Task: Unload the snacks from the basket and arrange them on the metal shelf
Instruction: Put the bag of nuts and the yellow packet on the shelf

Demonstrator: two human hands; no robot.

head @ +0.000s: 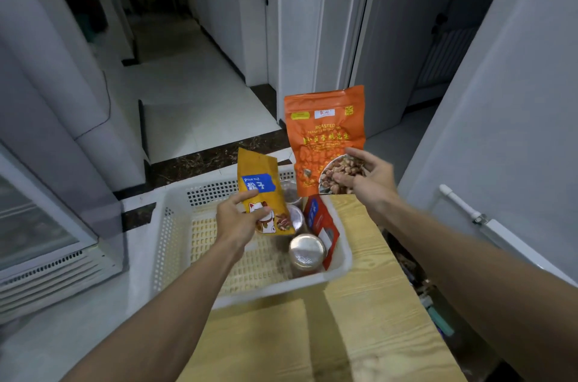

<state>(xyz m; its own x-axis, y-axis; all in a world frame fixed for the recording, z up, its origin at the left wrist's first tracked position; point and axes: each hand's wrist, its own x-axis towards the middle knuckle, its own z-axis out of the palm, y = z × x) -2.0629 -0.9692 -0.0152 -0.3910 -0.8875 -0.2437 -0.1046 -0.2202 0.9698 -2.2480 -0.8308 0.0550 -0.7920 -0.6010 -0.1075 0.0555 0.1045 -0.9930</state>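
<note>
A white perforated basket (pixel 175 244) sits on a light wooden table (pixel 369 319). My left hand (pixel 237 219) grips a yellow pine nut bag (pixel 259 191) by its lower part, just above the basket. My right hand (pixel 369 178) holds an orange roasted peanut bag (pixel 325 131) upright by its lower right corner, raised above the basket's far right side. Inside the basket remain a red pouch (pixel 322 225), a jar with a round metal lid (pixel 306 252) and other small clear containers (pixel 294 197). No metal shelf is visible.
A white appliance with a glass front and vents (pixel 47 241) stands at the left. White doors and walls (pixel 500 100) surround the area, with a tiled hallway floor (pixel 194 94) ahead. Small items lie beside the table's right edge (pixel 434 313).
</note>
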